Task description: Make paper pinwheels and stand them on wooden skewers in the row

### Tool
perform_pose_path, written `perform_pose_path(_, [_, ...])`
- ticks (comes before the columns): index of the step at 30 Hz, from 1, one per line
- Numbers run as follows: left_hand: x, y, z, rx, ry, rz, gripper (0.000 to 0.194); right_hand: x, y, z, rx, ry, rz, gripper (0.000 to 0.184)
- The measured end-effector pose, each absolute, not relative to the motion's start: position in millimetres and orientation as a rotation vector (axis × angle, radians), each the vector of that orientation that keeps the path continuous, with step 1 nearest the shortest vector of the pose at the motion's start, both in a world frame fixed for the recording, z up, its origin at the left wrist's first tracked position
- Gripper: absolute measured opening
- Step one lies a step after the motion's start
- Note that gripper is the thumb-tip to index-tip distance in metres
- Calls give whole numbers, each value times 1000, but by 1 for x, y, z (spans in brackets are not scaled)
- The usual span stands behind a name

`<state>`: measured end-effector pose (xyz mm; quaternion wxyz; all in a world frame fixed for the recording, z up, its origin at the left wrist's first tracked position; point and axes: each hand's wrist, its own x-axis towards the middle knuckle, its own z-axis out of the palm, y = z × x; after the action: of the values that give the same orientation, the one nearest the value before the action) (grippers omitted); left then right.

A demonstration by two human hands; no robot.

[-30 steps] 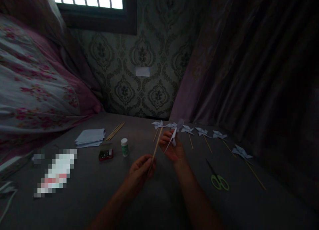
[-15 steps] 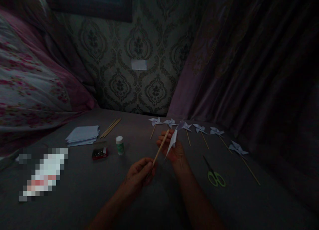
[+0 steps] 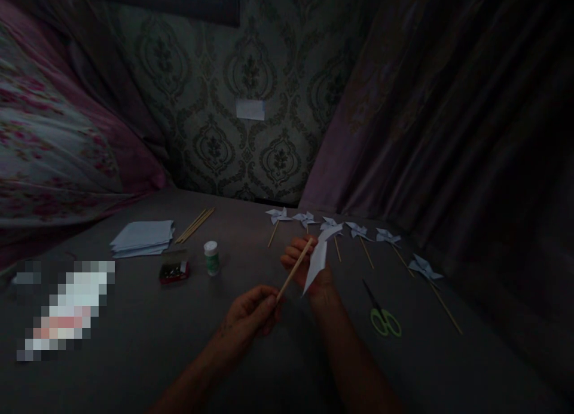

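My left hand (image 3: 253,311) is closed around the lower end of a thin wooden stick (image 3: 295,269) that slants up to the right. Its upper tip meets my right hand (image 3: 309,269), whose fingers pinch a folded white paper pinwheel (image 3: 319,256). Both hands hover above a dark grey cloth surface (image 3: 134,342). Just beyond them lies a row of several finished paper pinwheels on sticks (image 3: 359,232).
Green-handled scissors (image 3: 383,318) lie right of my right forearm. To the left are a small white-capped bottle (image 3: 211,257), a red box of pins (image 3: 174,272), a stack of white paper (image 3: 143,237) and spare sticks (image 3: 195,225). A floral pillow (image 3: 54,145) and a curtain (image 3: 448,133) flank the surface.
The camera has tilted down, losing the window. The stick's tip has swung rightward toward my right hand, and the paper pinwheel has turned to show more of its face.
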<state>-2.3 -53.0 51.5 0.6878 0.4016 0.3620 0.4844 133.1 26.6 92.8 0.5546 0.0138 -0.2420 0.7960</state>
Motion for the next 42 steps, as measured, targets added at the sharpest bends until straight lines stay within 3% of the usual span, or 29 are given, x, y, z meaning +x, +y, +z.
perform_pose_path(42, [-4,-55,50,975,751,1059,32,133,25,92,-67,-626,1801,28])
